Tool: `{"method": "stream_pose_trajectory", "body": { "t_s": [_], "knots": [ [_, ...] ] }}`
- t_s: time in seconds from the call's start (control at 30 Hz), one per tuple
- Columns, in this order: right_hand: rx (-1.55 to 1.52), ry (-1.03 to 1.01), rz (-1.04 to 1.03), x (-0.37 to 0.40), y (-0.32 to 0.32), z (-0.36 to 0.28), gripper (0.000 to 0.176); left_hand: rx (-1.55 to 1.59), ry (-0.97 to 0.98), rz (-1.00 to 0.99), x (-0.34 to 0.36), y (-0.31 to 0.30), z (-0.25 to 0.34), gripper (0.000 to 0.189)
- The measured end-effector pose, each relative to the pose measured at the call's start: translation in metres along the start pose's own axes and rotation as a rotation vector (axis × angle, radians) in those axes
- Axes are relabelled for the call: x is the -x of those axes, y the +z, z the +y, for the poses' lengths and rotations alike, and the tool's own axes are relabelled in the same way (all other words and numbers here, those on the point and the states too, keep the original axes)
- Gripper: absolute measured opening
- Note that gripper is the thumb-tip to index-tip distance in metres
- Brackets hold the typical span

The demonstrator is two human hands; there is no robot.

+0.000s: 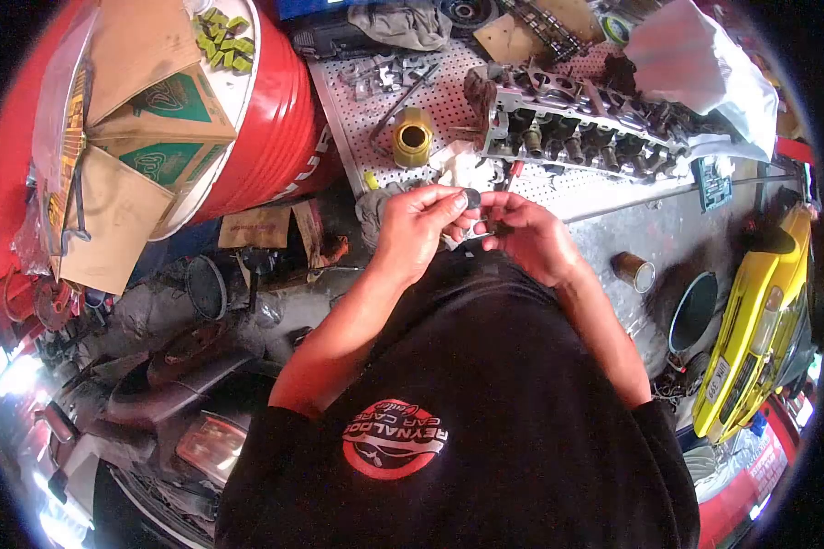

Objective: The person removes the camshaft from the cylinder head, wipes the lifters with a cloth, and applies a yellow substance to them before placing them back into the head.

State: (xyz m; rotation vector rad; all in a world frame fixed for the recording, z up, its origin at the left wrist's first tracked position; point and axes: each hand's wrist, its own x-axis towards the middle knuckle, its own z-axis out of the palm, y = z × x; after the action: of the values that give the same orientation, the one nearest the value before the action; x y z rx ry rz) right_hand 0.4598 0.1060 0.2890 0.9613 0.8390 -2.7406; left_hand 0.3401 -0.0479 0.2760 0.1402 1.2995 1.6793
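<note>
My left hand (417, 229) pinches a small dark round disc-like piece (471, 198) between thumb and fingers, in front of my shirt at the bench edge. Close beside it, my right hand (538, 240) has its fingers curled in towards the same spot; whatever lies between those fingertips is too small and dark to name. Just beyond both hands is a crumpled white cloth or paper (467, 169). An engine cylinder head (577, 137) lies on the perforated white bench top (362, 114), and a gold-coloured can (413, 139) with an open top stands left of it.
At the left stands a red drum (288, 110) carrying flattened cardboard (146, 73) and several yellow-green pieces (224, 41). A white plastic bag (696, 69) sits at the bench's right end. On the floor are a can (634, 272) and a round basin (693, 311), near a yellow car bumper (751, 329).
</note>
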Motion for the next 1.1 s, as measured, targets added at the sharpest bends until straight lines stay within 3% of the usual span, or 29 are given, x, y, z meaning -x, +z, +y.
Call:
{"method": "stream_pose_trajectory", "body": {
  "t_s": [0.07, 0.27, 0.4, 0.6, 0.8, 1.1],
  "knots": [
    [-0.055, 0.015, -0.083, 0.005, -0.002, -0.003, 0.034, -0.056, 0.025, -0.036, 0.005, 0.001, 0.000, 0.024],
    [-0.072, -0.020, -0.072, 0.013, 0.003, -0.001, 0.041, -0.310, 0.174, 0.039, 0.021, 0.014, 0.009, 0.030],
    [-0.218, -0.022, -0.116, 0.011, 0.000, 0.005, 0.038, -0.412, 0.266, 0.055, 0.029, 0.022, 0.015, 0.031],
    [-0.250, -0.075, -0.157, 0.011, -0.007, 0.014, 0.044, -0.593, 0.290, 0.042, 0.031, 0.022, 0.018, 0.033],
    [-0.210, -0.108, -0.284, 0.014, -0.017, 0.020, 0.047, -0.496, 0.310, 0.056, 0.033, 0.034, 0.021, 0.034],
    [-0.209, -0.123, -0.178, 0.015, -0.019, 0.022, 0.041, -0.831, 0.488, 0.015, 0.031, 0.045, 0.030, 0.038]
  ]
}}
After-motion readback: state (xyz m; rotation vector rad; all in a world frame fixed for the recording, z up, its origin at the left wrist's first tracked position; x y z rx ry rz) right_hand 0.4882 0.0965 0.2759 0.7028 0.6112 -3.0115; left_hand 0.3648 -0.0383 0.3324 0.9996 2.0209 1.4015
